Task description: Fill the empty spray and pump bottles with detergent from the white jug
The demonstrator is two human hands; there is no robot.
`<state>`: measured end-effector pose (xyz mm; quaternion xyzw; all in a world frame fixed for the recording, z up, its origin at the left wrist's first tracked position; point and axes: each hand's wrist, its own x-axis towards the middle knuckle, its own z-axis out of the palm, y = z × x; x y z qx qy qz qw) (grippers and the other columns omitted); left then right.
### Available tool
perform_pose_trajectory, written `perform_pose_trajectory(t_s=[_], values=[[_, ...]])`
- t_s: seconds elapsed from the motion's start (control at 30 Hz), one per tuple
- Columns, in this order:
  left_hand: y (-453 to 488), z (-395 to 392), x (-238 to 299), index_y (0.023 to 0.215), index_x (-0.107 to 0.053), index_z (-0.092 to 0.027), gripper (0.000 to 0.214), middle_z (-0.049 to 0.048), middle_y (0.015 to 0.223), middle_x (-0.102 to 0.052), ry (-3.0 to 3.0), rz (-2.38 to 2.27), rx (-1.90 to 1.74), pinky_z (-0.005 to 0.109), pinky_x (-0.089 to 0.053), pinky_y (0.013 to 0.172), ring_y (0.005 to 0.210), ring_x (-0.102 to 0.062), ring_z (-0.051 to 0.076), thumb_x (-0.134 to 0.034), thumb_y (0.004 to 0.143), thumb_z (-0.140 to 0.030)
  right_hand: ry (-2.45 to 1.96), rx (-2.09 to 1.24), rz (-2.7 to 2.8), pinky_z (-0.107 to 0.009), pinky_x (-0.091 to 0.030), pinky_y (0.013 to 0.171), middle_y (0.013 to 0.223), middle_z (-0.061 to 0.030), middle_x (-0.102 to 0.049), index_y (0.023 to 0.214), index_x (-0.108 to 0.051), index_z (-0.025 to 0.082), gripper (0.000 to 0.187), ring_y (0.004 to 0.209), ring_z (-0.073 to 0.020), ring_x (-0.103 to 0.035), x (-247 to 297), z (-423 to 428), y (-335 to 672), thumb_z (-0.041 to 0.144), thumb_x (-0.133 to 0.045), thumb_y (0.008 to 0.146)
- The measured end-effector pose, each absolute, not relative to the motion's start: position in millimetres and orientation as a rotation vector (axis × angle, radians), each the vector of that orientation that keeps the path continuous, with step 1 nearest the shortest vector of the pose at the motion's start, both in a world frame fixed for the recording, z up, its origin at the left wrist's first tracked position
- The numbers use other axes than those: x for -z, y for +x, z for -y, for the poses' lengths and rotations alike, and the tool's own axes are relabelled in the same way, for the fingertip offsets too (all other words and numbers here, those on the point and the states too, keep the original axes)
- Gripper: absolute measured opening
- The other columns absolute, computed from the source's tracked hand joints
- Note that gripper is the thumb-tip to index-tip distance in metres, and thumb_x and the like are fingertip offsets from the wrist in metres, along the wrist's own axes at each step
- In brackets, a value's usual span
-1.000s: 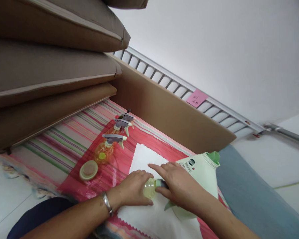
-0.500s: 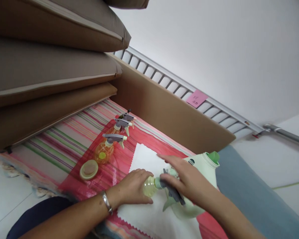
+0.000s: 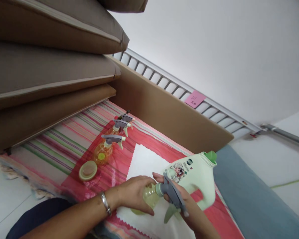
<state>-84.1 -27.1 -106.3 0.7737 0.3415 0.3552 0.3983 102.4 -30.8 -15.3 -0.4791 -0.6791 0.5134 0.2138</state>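
My left hand (image 3: 137, 192), with a silver bangle at the wrist, is wrapped around the clear body of a spray bottle (image 3: 150, 196) holding yellowish liquid. The bottle tilts above a white cloth (image 3: 142, 159) with a zigzag edge. Its grey spray head (image 3: 174, 192) has a pale green collar and trigger, pointing to the lower right. My right hand (image 3: 186, 199) is at the collar and spray head, partly hidden behind them, its fingers curled around that part. Just beyond stands a pale green detergent jug (image 3: 201, 176) with a printed label and its top uncapped.
Several spray bottles with orange liquid, the nearest one (image 3: 103, 152) included, stand in a row on red plastic sheeting (image 3: 117, 151). A round green-rimmed cap (image 3: 88, 170) lies near them. Stacked cushions (image 3: 52, 63) rise at left; a brown board (image 3: 169, 103) borders the back.
My right hand has moved from over the top of the spray head to behind and below it. The spray head and the jug's label show more plainly. My left hand keeps its hold.
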Motion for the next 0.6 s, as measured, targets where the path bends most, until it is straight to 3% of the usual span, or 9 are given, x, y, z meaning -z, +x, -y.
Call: perform_pose_trajectory(t_s=[0.13, 0.23, 0.43, 0.6], values=[[-83, 26, 106, 0.116, -0.051, -0.026, 0.072, 0.0040, 0.115, -0.059, 1.958, -0.850, -0.935, 0.033, -0.044, 0.086, 0.100, -0.057, 0.024, -0.077, 0.051, -0.040, -1.388, -1.247, 1.798, -0.047, -0.036, 0.096, 0.120, -0.0095, -0.059, 0.104, -0.065, 0.025, 0.042, 0.110, -0.0318, -0.050, 29, 26, 99, 0.039, -0.071, 0.065], [-84, 27, 102, 0.113, -0.054, -0.025, 0.068, 0.0030, 0.109, -0.061, 1.962, -0.863, -0.954, 0.032, -0.045, 0.083, 0.096, -0.058, 0.023, -0.077, 0.050, -0.037, -1.378, -1.264, 1.742, -0.048, -0.040, 0.093, 0.123, -0.0103, -0.057, 0.107, -0.063, 0.025, 0.047, 0.108, -0.0328, -0.051, 41, 27, 101, 0.037, -0.072, 0.063], [-86, 29, 96, 0.112, -0.053, -0.025, 0.066, 0.0029, 0.105, -0.062, 1.979, -0.876, -0.949, 0.030, -0.046, 0.081, 0.094, -0.058, 0.023, -0.075, 0.052, -0.042, -1.340, -1.264, 1.685, -0.049, -0.038, 0.096, 0.123, -0.0122, -0.057, 0.107, -0.063, 0.023, 0.051, 0.112, -0.0337, -0.049, 54, 32, 100, 0.041, -0.074, 0.060], [-86, 26, 104, 0.107, -0.054, -0.023, 0.061, 0.0040, 0.106, -0.062, 2.002, -0.902, -0.961, 0.032, -0.045, 0.081, 0.092, -0.058, 0.022, -0.074, 0.053, -0.045, -1.324, -1.291, 1.572, -0.049, -0.030, 0.102, 0.136, -0.0112, -0.044, 0.117, -0.056, 0.024, 0.057, 0.123, -0.0307, -0.040, 57, 37, 92, 0.048, -0.068, 0.067]])
